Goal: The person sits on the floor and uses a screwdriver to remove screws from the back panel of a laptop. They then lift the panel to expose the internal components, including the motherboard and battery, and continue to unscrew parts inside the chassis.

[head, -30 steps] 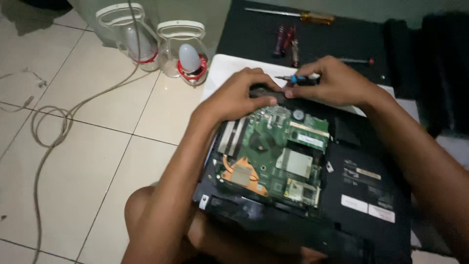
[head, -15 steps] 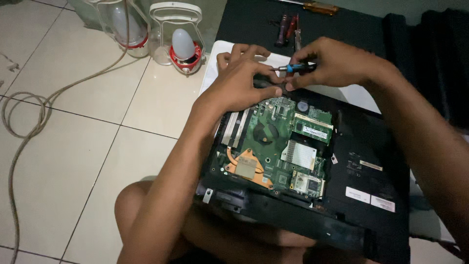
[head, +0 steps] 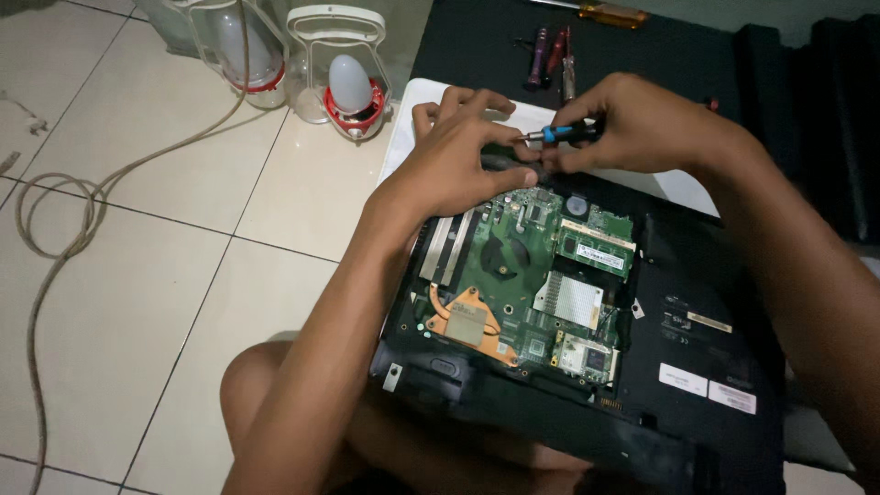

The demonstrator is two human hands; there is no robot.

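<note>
Your right fingers [head: 587, 137] are pinching shut around a small blue-handled screwdriver [head: 561, 134], and it is lying nearly level, its long axis running left to right across the upper middle of the frame with the metal tip pointing left toward your other hand. Your left fingers [head: 500, 160] are curling down onto the far edge of the opened laptop [head: 697, 312]; whether they are holding anything there, you cannot tell. Compared with half a second ago, the two hands are sitting in much the same spot and the tool is keeping the same level lie, so the work at that far edge is continuing rather than shifting elsewhere.

Your left hand [head: 458, 170] is covering the top of the green circuit board [head: 541, 275], with the copper heat pipe [head: 467, 316] showing lower down. Beyond the laptop, a white sheet [head: 408, 119] is lying beneath its far edge. Spare screwdrivers [head: 550, 55] are resting at the upper centre, two clear lamps [head: 344, 78] are standing at the upper left, and a cable [head: 64, 220] is trailing over the tiled floor [head: 165, 302].
</note>
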